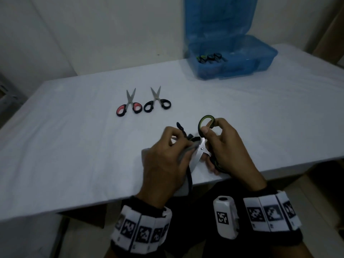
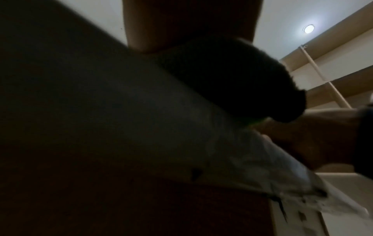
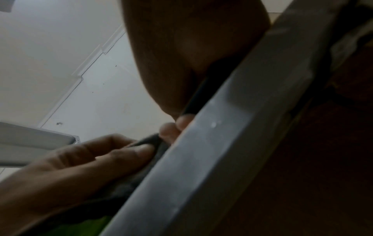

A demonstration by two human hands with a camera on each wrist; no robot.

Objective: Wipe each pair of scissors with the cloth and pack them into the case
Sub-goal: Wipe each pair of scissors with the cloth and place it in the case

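Green-and-black-handled scissors [image 1: 205,123] are held above the table's front edge. My right hand [image 1: 214,138] grips their handles, thumb on the upper loop. My left hand [image 1: 178,144] pinches a grey cloth [image 1: 183,154] around the shiny blade [image 1: 198,152] near the pivot; part of the cloth hangs below the hand. In the right wrist view the blade [image 3: 212,143] runs diagonally, with the left hand's fingers [image 3: 113,158] pressing the cloth [image 3: 150,143] against it. The left wrist view is dark, showing only pale cloth [image 2: 262,159]. The open blue case [image 1: 260,58] stands at the back right with scissors [image 1: 210,58] inside.
Two more pairs lie side by side mid-table, blades pointing away: red-and-black scissors [image 1: 129,106] and black scissors [image 1: 157,103]. The white table [image 1: 74,146] has its front edge right under my hands. A wall stands behind the table.
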